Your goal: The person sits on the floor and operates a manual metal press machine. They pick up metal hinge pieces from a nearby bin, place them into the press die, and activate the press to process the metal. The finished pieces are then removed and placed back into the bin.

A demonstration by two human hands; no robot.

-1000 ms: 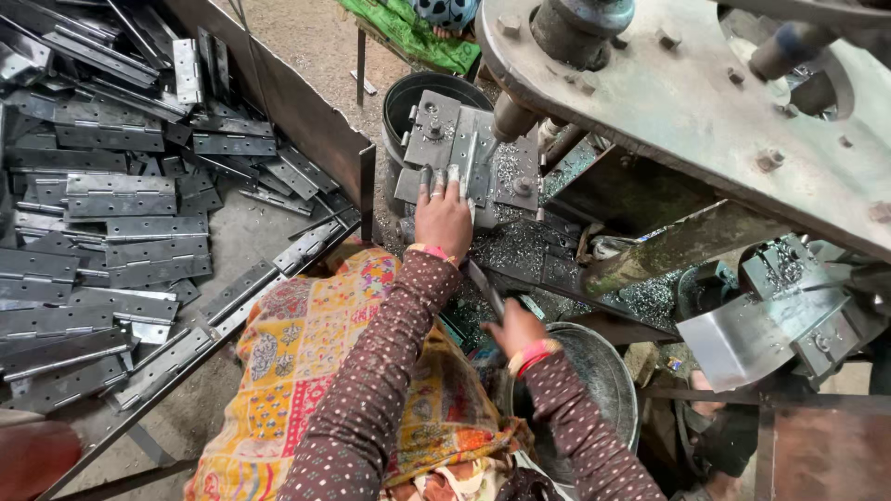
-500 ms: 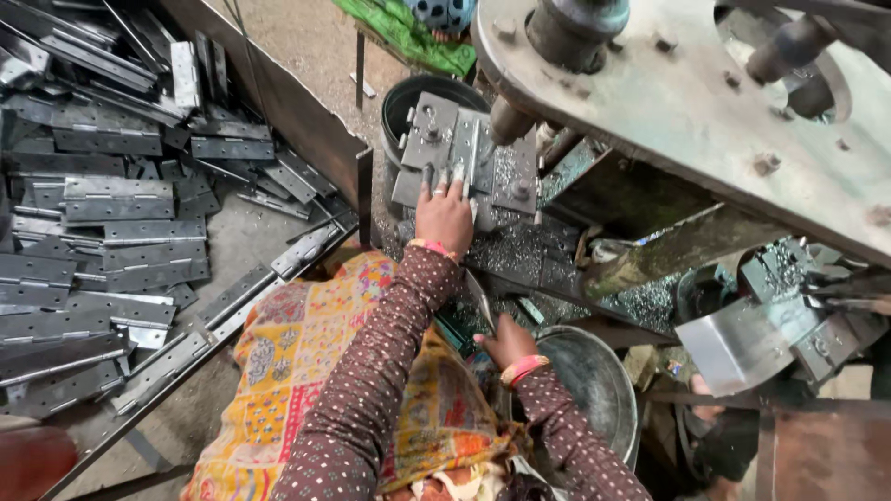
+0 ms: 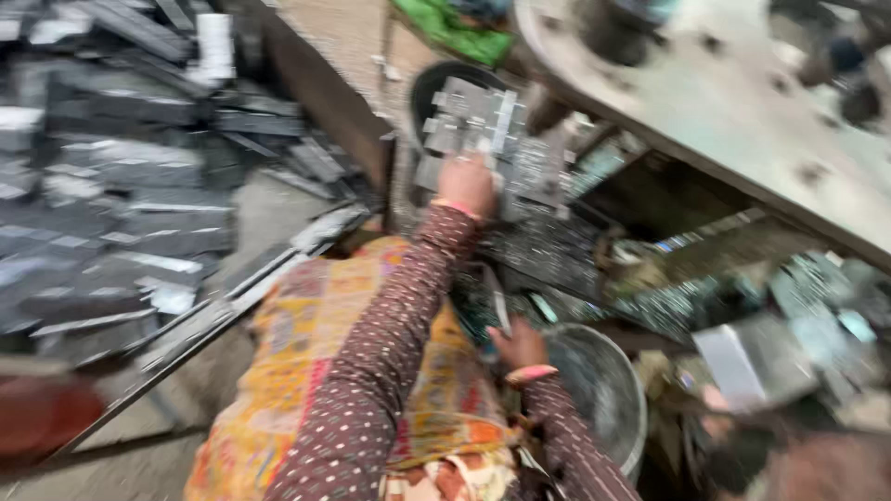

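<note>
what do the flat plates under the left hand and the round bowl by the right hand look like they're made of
The flat plates by the left hand look like stamped sheet metal: dull grey, thin, square-cut edges with notches. The frame is blurred, so the finish is uncertain, perhaps bare steel. The round bowl beside the right hand also looks metal: a thin rim and a dull grey, scuffed inside with a faint sheen.
</note>
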